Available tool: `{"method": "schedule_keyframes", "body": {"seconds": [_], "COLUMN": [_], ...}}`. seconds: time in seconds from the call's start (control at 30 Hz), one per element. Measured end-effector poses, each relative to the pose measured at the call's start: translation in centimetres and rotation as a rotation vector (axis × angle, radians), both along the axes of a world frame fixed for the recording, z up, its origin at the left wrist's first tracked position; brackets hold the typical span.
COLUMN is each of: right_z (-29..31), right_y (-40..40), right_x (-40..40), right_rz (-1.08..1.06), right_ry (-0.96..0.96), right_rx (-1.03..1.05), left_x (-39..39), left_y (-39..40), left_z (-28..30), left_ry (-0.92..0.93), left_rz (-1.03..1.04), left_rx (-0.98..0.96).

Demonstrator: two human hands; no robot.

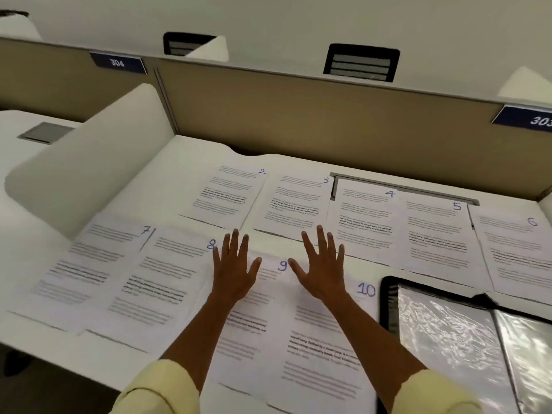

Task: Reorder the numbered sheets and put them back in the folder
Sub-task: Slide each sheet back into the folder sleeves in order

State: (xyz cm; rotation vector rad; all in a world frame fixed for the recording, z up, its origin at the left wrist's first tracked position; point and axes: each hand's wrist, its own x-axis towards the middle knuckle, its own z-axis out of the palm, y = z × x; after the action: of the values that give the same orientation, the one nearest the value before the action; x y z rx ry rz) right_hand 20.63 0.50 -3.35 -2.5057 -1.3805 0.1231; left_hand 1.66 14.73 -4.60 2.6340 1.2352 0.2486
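Note:
Numbered printed sheets lie in two rows on the white desk. The far row reads sheet 2, sheet 3, sheet 4, sheet 5 and sheet 6. The near row has sheet 7, sheet 8, sheet 9 and sheet 10. My left hand and my right hand are spread with straight fingers over the top of sheet 9. An open folder with shiny plastic sleeves lies at the near right.
A tan partition with labels 304 and 303 closes off the back of the desk. A white side divider stands at the left. Black chair backs show beyond the partition. A grey cable slot runs under sheets 4 and 5.

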Motion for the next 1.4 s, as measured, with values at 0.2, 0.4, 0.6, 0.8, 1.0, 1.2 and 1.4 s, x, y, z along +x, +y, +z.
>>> {"method": "schedule_keyframes", "body": {"seconds": [0.2, 0.4, 0.6, 0.8, 1.0, 1.2, 1.4], "right_z": [-0.7, -1.2, -2.0, -2.7, -3.3, -3.7, -3.9], "right_y": [8.5, 15.6, 21.1, 26.0, 29.8, 32.3, 33.0], "right_x": [-2.9, -3.5, -2.3, -0.7, 1.7, 4.1, 4.1], "right_rz": [-0.031, -0.078, -0.090, -0.095, -0.089, -0.123, -0.140], "right_ry": [0.011, 0.054, 0.021, 0.048, 0.040, 0.078, 0.109], "right_rx": [-0.038, -0.033, -0.049, -0.071, -0.164, -0.256, -0.231], "left_x": [-2.0, -2.1, -1.0, 1.0, 2.0, 1.7, 1.8], "left_y": [9.0, 16.5, 21.7, 25.7, 27.0, 26.7, 26.7], "left_z": [-0.8, -2.2, -2.8, -3.4, -4.9, -5.2, -5.2], "left_ry": [-0.004, 0.023, -0.003, -0.014, 0.006, 0.020, 0.028], "left_rz": [-0.021, -0.047, -0.026, -0.039, -0.037, -0.036, -0.036], "left_rx": [0.038, 0.035, 0.025, 0.023, 0.021, 0.048, 0.039]}}
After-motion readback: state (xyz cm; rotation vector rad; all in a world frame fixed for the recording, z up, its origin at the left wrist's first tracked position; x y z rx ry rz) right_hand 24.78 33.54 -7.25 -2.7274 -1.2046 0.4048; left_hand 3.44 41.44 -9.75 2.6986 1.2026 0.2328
